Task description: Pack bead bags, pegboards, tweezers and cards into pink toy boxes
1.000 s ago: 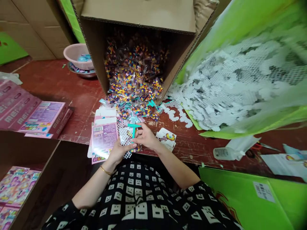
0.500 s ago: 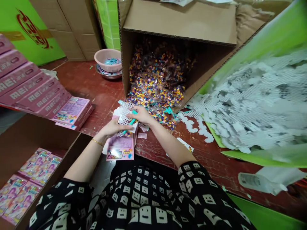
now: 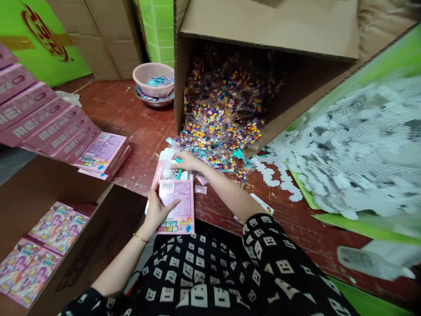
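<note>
My left hand [image 3: 158, 210] grips a flat pink printed box [image 3: 177, 206] by its left edge, thumb laid across its face, at the near edge of the red table [image 3: 131, 127]. My right hand [image 3: 184, 161] lies further out, fingers closed over a white grid sheet and a teal tool [image 3: 178, 172] on top of a small stack of pink boxes. Just beyond it, clear bags of coloured beads [image 3: 220, 131] spill out of a tipped cardboard carton [image 3: 263, 26].
A heap of white grid sheets [image 3: 345, 149] fills a green-lined container at right. Pink boxes [image 3: 101, 153] are stacked at left, and an open carton [image 3: 42, 237] at lower left holds more. A pink bowl [image 3: 153, 79] stands at the back. A glue bottle [image 3: 365, 259] lies at lower right.
My left hand has let go of the grid sheet and drawn a pink box toward me. My right hand has stayed on the sheet and teal tool over the stack. The view shifted left.
</note>
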Available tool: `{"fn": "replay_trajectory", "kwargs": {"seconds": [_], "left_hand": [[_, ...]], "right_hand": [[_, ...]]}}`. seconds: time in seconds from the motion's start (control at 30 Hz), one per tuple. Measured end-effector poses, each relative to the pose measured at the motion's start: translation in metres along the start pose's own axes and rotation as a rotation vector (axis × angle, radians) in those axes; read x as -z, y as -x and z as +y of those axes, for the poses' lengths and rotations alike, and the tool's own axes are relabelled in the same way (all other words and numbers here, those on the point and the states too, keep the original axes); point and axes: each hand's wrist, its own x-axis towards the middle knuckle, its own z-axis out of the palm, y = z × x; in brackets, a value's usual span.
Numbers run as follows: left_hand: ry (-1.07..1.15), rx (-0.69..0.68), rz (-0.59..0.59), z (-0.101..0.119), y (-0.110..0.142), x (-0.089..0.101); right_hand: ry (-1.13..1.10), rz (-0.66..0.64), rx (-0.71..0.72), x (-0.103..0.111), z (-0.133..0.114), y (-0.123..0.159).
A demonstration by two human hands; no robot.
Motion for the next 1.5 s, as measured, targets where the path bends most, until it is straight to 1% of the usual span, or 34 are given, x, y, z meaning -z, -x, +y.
{"fn": "replay_trajectory", "kwargs": {"seconds": [0.07,0.1,0.13,0.2,0.27,0.33,0.37,0.4,0.43,0.5,0.53,0.57,0.67,0.7,0.73,0.8,0.83,0.87,0.97,1.03,1.07,1.1,1.13,1.17,1.2,1.23,1.27,1.3,1.37,1.4,1.43,1.5], "left_hand": [[0.042,0.031,-0.016,0.012,-0.002,0.002],[0.090,0.071,-0.038,0.020,-0.001,0.004],[0.156,0.131,-0.082,0.028,0.002,0.007],[0.313,0.292,-0.218,0.047,0.010,0.009],[0.453,0.431,-0.324,0.065,0.018,0.005],[0.567,0.489,-0.359,0.080,0.024,-0.004],[0.609,0.498,-0.367,0.085,0.025,-0.010],[0.638,0.502,-0.381,0.091,0.026,-0.017],[0.657,0.504,-0.401,0.095,0.027,-0.023],[0.673,0.507,-0.437,0.103,0.028,-0.033],[0.673,0.501,-0.451,0.107,0.028,-0.036],[0.671,0.489,-0.470,0.110,0.029,-0.039],[0.647,0.436,-0.497,0.114,0.030,-0.044],[0.643,0.421,-0.485,0.114,0.030,-0.045],[0.644,0.405,-0.455,0.114,0.030,-0.046],[0.655,0.362,-0.364,0.111,0.032,-0.049],[0.662,0.330,-0.324,0.110,0.033,-0.051],[0.666,0.293,-0.298,0.108,0.035,-0.053],[0.641,0.153,-0.306,0.101,0.041,-0.061],[0.571,0.056,-0.303,0.096,0.044,-0.063],[0.532,0.031,-0.306,0.094,0.044,-0.063],[0.499,0.022,-0.316,0.092,0.044,-0.062],[0.477,0.023,-0.335,0.091,0.043,-0.061],[0.465,0.025,-0.363,0.091,0.042,-0.059],[0.464,0.021,-0.384,0.092,0.041,-0.057],[0.473,0.007,-0.379,0.093,0.040,-0.056],[0.491,-0.017,-0.342,0.096,0.039,-0.055],[0.522,-0.035,-0.296,0.099,0.038,-0.054],[0.610,-0.045,-0.234,0.107,0.037,-0.053],[0.641,-0.046,-0.249,0.110,0.036,-0.052],[0.647,-0.049,-0.298,0.114,0.036,-0.051],[0.599,-0.046,-0.424,0.120,0.034,-0.049]], "right_hand": [[-0.050,-0.096,-0.034,-0.005,-0.010,0.018],[-0.101,-0.115,-0.038,-0.005,-0.016,0.030],[-0.153,-0.105,-0.028,-0.003,-0.022,0.045],[-0.211,-0.048,0.035,0.004,-0.035,0.080],[-0.171,-0.029,0.111,0.014,-0.046,0.118],[-0.068,-0.089,0.150,0.023,-0.052,0.155],[-0.023,-0.107,0.141,0.026,-0.052,0.171],[0.008,-0.088,0.111,0.027,-0.051,0.185],[0.026,-0.033,0.067,0.028,-0.049,0.197],[0.026,0.129,-0.010,0.028,-0.044,0.215],[0.015,0.171,-0.014,0.028,-0.042,0.220],[0.003,0.164,0.010,0.029,-0.041,0.224],[-0.022,0.009,0.176,0.040,-0.043,0.234],[-0.017,0.024,0.213,0.044,-0.044,0.239],[-0.006,0.109,0.224,0.048,-0.045,0.244],[0.004,0.392,0.174,0.048,-0.043,0.257],[-0.008,0.519,0.130,0.044,-0.041,0.263],[-0.033,0.599,0.088,0.037,-0.037,0.268],[-0.155,0.657,0.008,0.005,-0.026,0.279],[-0.236,0.806,-0.032,-0.017,-0.020,0.283],[-0.259,0.894,-0.051,-0.025,-0.019,0.284],[-0.270,0.953,-0.069,-0.031,-0.019,0.286],[-0.280,0.954,-0.086,-0.035,-0.020,0.288],[-0.288,0.896,-0.104,-0.037,-0.022,0.289],[-0.292,0.811,-0.120,-0.038,-0.025,0.291],[-0.293,0.744,-0.129,-0.038,-0.028,0.292],[-0.291,0.727,-0.129,-0.039,-0.031,0.292],[-0.291,0.757,-0.116,-0.039,-0.034,0.291],[-0.299,0.884,-0.049,-0.040,-0.039,0.288],[-0.315,0.929,-0.011,-0.039,-0.041,0.287],[-0.331,0.936,0.018,-0.038,-0.044,0.285],[-0.325,0.850,0.022,-0.032,-0.049,0.284]]}}
